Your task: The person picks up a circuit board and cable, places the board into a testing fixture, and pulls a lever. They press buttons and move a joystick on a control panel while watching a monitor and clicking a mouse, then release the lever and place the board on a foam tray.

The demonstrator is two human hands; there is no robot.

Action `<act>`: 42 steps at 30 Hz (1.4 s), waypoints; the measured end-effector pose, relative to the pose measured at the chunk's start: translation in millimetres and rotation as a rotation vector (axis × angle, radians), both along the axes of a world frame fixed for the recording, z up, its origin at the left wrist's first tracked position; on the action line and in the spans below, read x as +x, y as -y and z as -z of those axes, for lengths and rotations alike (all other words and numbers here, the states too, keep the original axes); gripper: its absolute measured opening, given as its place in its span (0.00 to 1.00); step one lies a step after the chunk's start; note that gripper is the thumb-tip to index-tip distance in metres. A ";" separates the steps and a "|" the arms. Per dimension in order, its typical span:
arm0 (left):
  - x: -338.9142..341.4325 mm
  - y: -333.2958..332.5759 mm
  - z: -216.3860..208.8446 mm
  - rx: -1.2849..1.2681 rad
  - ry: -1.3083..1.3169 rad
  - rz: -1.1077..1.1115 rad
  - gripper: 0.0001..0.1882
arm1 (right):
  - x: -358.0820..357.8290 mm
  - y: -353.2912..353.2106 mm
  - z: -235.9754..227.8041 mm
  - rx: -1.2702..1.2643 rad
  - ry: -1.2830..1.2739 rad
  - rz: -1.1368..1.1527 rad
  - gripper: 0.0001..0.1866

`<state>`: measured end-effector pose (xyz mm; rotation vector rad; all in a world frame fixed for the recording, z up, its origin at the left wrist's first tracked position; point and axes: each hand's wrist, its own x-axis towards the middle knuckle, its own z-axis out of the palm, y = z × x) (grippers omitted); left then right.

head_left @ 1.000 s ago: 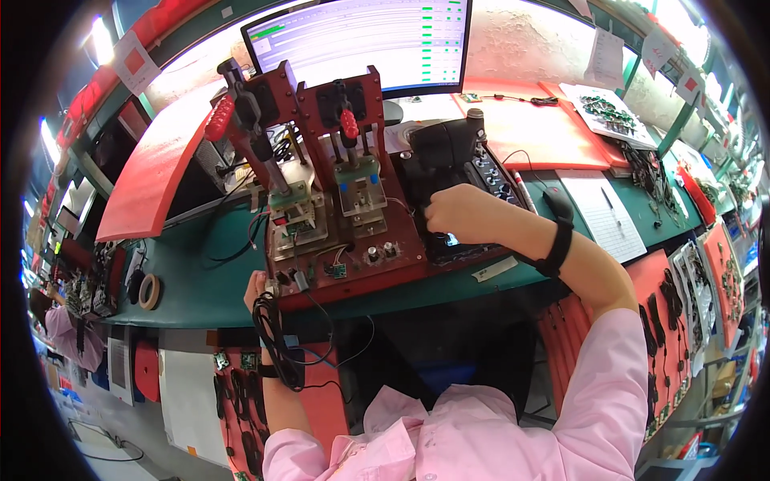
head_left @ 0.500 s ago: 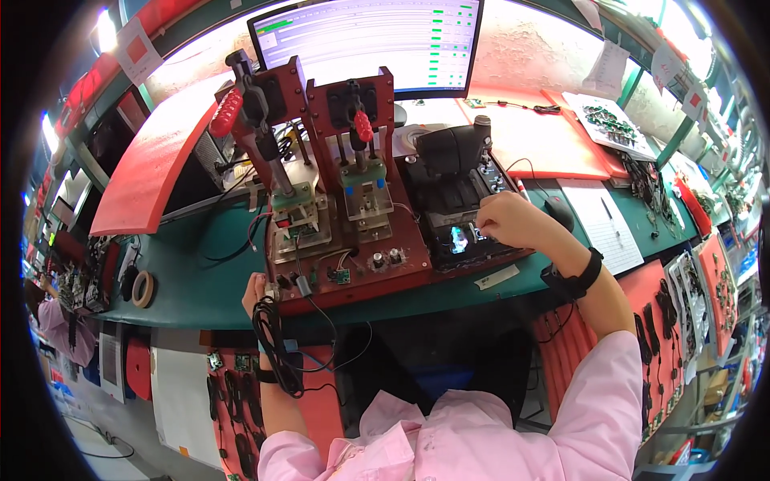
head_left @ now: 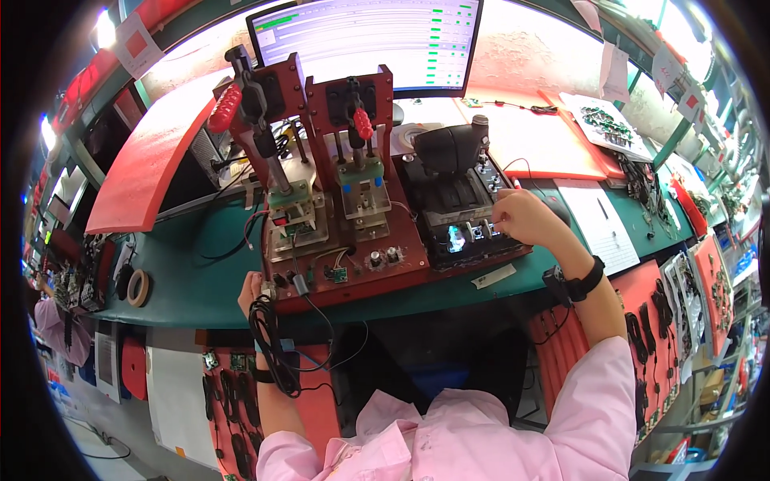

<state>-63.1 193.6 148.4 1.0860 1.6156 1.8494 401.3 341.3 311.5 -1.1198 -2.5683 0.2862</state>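
My right hand [head_left: 525, 217] is over the front panel of a black throttle-type control unit [head_left: 449, 192], fingers bent and pinched at the right end of a row of small silver switches [head_left: 472, 231]. The fingertips hide the part they touch. Left of that row, a small display [head_left: 455, 239] glows. My left hand [head_left: 250, 293] is closed at the front left corner of a dark red test fixture [head_left: 385, 276]. A looped bundle of black cable [head_left: 273, 349] hangs against this hand; what the fingers grip is hidden. Two red-handled toggle clamps [head_left: 227, 110] press down on circuit boards.
A monitor [head_left: 369, 44] stands behind the fixture. To the right are a mouse [head_left: 555, 210], a paper sheet with a pen [head_left: 597, 216] and a tray of small boards [head_left: 605, 124]. A tape roll [head_left: 138, 289] lies at left on the green bench [head_left: 188, 272].
My right hand has shifted slightly right along the row of switches, uncovering one of them. The left hand stays at the fixture's corner. The whole view has moved slightly.
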 end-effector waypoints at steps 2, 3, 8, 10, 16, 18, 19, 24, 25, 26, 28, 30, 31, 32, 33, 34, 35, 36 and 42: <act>-1.7 -0.4 0.9 0.031 0.019 0.015 0.12 | 3.3 -6.7 1.0 -0.039 0.016 -0.016 0.05; -1.4 0.7 1.9 0.038 0.028 0.023 0.12 | 3.6 -6.9 2.1 -0.043 0.019 -0.013 0.05; -1.7 1.4 -0.1 0.041 -0.027 0.016 0.12 | 7.3 -2.8 -5.0 -0.136 0.037 0.025 0.05; -0.9 1.3 1.0 0.027 0.017 0.038 0.12 | 16.4 0.3 -12.3 -0.192 0.010 0.007 0.06; 4.1 -2.7 3.1 0.090 -0.150 -0.133 0.15 | 28.5 -12.5 9.4 -0.002 0.011 0.072 0.06; 10.1 -3.7 -1.6 0.090 -0.239 -0.142 0.15 | 29.7 -13.4 9.8 -0.028 -0.017 0.075 0.07; 11.9 -3.1 -3.6 0.088 -0.284 -0.147 0.15 | 29.0 -11.7 8.5 -0.029 -0.018 0.074 0.07; 8.3 -3.4 -1.2 0.061 -0.191 -0.149 0.16 | 28.5 -14.9 -1.3 -0.161 -0.011 0.100 0.07; 9.5 -2.7 -1.4 0.098 -0.182 -0.134 0.16 | 29.0 -21.6 -1.3 -0.117 -0.059 0.069 0.07; 10.7 -1.7 -2.0 0.135 -0.173 -0.118 0.16 | 29.2 -26.8 -0.1 -0.072 -0.106 0.037 0.07; 10.2 -0.8 -3.8 0.177 -0.165 -0.110 0.16 | 25.9 -36.1 7.7 0.009 -0.040 0.016 0.06; 8.9 -0.3 -6.9 0.107 -0.227 -0.086 0.15 | 21.0 -43.8 11.9 0.161 0.091 -0.020 0.05; 8.0 -0.1 -8.8 0.072 -0.258 -0.074 0.15 | 21.4 -45.8 12.7 0.168 0.090 -0.025 0.05; 8.7 -0.3 -10.6 0.078 -0.259 -0.080 0.15 | 22.5 -46.2 14.0 0.139 0.127 0.056 0.05; 11.7 0.8 -13.3 0.048 -0.226 -0.076 0.15 | 20.5 -43.2 14.3 0.105 0.162 0.137 0.06; 15.0 1.4 -15.9 0.018 -0.193 -0.070 0.15 | 18.8 -41.0 14.4 0.070 0.196 0.220 0.06; 16.1 2.3 -17.6 -0.013 -0.161 -0.061 0.16 | 14.3 -37.3 14.7 0.070 0.194 0.219 0.06; 15.0 3.2 -18.2 -0.013 -0.163 -0.061 0.16 | 7.1 -33.7 16.0 0.121 0.257 0.313 0.07; 15.8 3.7 -18.8 -0.046 -0.195 -0.087 0.16 | -7.6 -33.6 26.2 0.276 0.404 0.558 0.08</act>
